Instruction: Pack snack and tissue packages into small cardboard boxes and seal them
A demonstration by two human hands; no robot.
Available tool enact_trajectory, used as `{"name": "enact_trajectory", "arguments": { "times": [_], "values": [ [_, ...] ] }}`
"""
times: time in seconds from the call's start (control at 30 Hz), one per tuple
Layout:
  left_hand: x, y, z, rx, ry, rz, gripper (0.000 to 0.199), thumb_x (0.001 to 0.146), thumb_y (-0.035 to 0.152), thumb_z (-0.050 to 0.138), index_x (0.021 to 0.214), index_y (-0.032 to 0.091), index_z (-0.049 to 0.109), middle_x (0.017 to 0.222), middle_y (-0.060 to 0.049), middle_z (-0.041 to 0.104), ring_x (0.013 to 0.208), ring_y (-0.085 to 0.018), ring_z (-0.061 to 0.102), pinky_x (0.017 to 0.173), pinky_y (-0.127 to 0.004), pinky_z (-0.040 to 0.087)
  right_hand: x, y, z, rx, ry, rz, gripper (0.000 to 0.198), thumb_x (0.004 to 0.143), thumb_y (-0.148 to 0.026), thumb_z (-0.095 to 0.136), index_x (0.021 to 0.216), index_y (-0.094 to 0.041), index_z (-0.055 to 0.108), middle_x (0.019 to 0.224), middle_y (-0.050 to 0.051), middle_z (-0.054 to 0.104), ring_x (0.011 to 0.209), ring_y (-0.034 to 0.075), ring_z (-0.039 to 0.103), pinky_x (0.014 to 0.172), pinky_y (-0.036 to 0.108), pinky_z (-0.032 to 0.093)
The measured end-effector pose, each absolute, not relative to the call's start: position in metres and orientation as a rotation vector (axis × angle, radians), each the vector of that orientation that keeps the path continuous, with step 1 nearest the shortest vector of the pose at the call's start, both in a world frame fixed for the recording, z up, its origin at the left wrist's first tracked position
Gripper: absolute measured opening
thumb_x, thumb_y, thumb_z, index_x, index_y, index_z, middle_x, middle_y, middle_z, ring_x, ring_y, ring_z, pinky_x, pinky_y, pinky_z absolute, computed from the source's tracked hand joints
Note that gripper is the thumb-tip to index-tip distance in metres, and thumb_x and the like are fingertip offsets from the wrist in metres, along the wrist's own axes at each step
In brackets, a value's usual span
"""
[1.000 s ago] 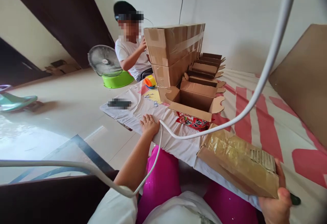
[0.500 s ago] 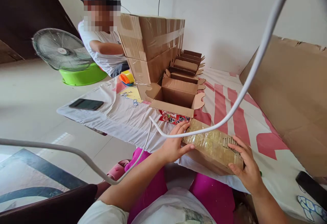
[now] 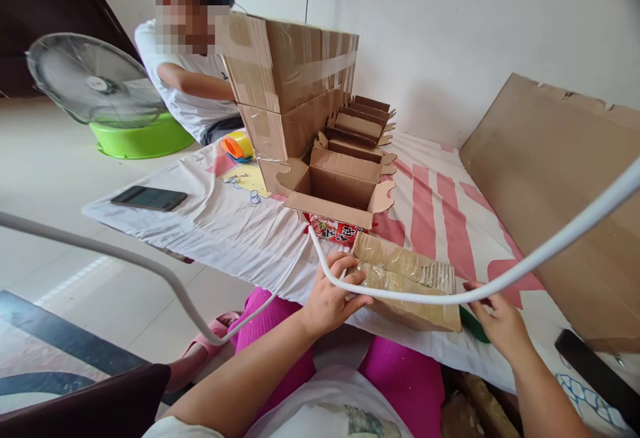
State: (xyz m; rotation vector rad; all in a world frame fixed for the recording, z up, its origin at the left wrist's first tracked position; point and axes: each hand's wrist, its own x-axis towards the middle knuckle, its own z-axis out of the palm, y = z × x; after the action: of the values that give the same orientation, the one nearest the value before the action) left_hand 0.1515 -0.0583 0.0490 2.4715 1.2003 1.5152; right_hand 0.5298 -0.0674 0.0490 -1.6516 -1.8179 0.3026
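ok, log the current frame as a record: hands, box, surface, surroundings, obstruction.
left hand: on the left end of the taped brown cardboard box
right hand: beside that box's right end, contact unclear; dark green object, partly hidden, next to it
surface: table with red-and-white cloth
beyond: open brown cardboard box, red printed packet in front
left of it: stacked taped brown cartons
co-worker: behind stack, hands hidden
obstruction: thick white cable crossing the view

Points the left hand (image 3: 326,299) toward two o'clock, with curved fingers and spread thumb. Angles the right hand (image 3: 501,323) toward eleven, with half-bent fingers.
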Motion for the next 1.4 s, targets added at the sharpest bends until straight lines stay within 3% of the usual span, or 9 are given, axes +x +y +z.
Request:
{"name": "enact_trajectory", "arguments": {
  "times": [0.07,0.13,0.33,0.47,0.6,0.8,1.03,1.2,1.4],
  "values": [
    [0.155,-0.059,0.045,2.456,1.233,1.542,0.039,0.088,0.052,0.057,0.114,0.023,0.063,0.111,-0.012,0.061,0.113,-0.028,0.051,0.098,-0.046,0.046,0.546,-0.070,0.032,-1.809,-1.945,0.265,0.033,0.078,-0.047,0.061,0.098,-0.023,0.070,0.091,0.009,0.072,0.083,0.027,0.068,0.072,0.040,0.056],
    [0.158,-0.060,0.043,2.447,1.246,1.558,0.037,0.089,0.052,0.055,0.112,0.025,0.065,0.110,-0.011,0.059,0.112,-0.028,0.050,0.098,-0.046,0.045,0.556,-0.074,0.014,-1.859,-2.063,0.223,0.036,0.073,-0.042,0.063,0.102,-0.022,0.071,0.092,0.009,0.072,0.086,0.030,0.068,0.074,0.043,0.055],
    [0.163,-0.054,0.038,2.415,1.184,1.680,0.030,0.092,0.046,0.052,0.106,0.024,0.067,0.106,-0.011,0.056,0.108,-0.026,0.049,0.094,-0.044,0.046,0.564,-0.077,-0.009,-1.866,-2.081,0.065,0.037,0.076,-0.032,0.053,0.108,-0.019,0.066,0.095,0.010,0.069,0.086,0.028,0.067,0.075,0.041,0.053],
    [0.165,-0.052,0.033,2.393,1.178,1.732,0.028,0.090,0.045,0.056,0.107,0.024,0.065,0.107,-0.011,0.054,0.111,-0.027,0.047,0.094,-0.047,0.047,0.565,-0.065,0.024,-1.966,-1.912,-0.074,0.041,0.082,-0.038,0.047,0.114,-0.016,0.061,0.100,0.014,0.068,0.090,0.030,0.066,0.072,0.042,0.054],
    [0.170,-0.051,0.027,2.364,1.181,1.828,0.026,0.091,0.042,0.056,0.106,0.022,0.065,0.108,-0.010,0.050,0.108,-0.026,0.048,0.093,-0.049,0.048,0.536,-0.056,0.091,-1.794,-1.858,-0.077,0.047,0.091,-0.040,0.043,0.131,-0.016,0.050,0.119,0.015,0.064,0.105,0.029,0.065,0.083,0.041,0.053],
    [0.177,-0.049,0.018,2.286,1.183,1.934,0.027,0.092,0.043,0.053,0.104,0.022,0.065,0.110,-0.010,0.043,0.113,-0.028,0.047,0.093,-0.049,0.050,0.442,-0.046,0.166,-1.331,-2.481,0.167,0.034,0.100,-0.029,0.037,0.129,-0.024,0.052,0.113,0.008,0.069,0.098,0.020,0.067,0.081,0.032,0.054],
    [0.177,-0.048,0.014,2.294,1.157,1.951,0.027,0.091,0.041,0.054,0.108,0.022,0.064,0.110,-0.010,0.044,0.113,-0.027,0.047,0.094,-0.050,0.049,0.382,-0.022,0.177,-1.217,-2.931,-0.176,0.042,0.096,-0.016,0.040,0.136,-0.020,0.052,0.100,0.007,0.070,0.076,0.018,0.067,0.062,0.030,0.049],
    [0.177,-0.047,0.018,2.291,1.163,1.959,0.027,0.092,0.042,0.053,0.106,0.022,0.064,0.110,-0.010,0.044,0.113,-0.027,0.047,0.094,-0.048,0.049,0.374,-0.018,0.178,-1.106,-3.034,-0.399,0.047,0.093,-0.009,0.043,0.138,-0.018,0.050,0.094,0.007,0.067,0.075,0.016,0.063,0.061,0.027,0.044],
    [0.176,-0.049,0.018,2.319,1.187,1.917,0.029,0.093,0.043,0.052,0.107,0.021,0.064,0.110,-0.010,0.044,0.111,-0.027,0.047,0.093,-0.048,0.049,0.376,-0.019,0.177,-1.061,-3.143,-0.442,0.050,0.088,-0.004,0.046,0.136,-0.017,0.051,0.099,0.007,0.068,0.078,0.018,0.063,0.064,0.029,0.045]
  ]
}}
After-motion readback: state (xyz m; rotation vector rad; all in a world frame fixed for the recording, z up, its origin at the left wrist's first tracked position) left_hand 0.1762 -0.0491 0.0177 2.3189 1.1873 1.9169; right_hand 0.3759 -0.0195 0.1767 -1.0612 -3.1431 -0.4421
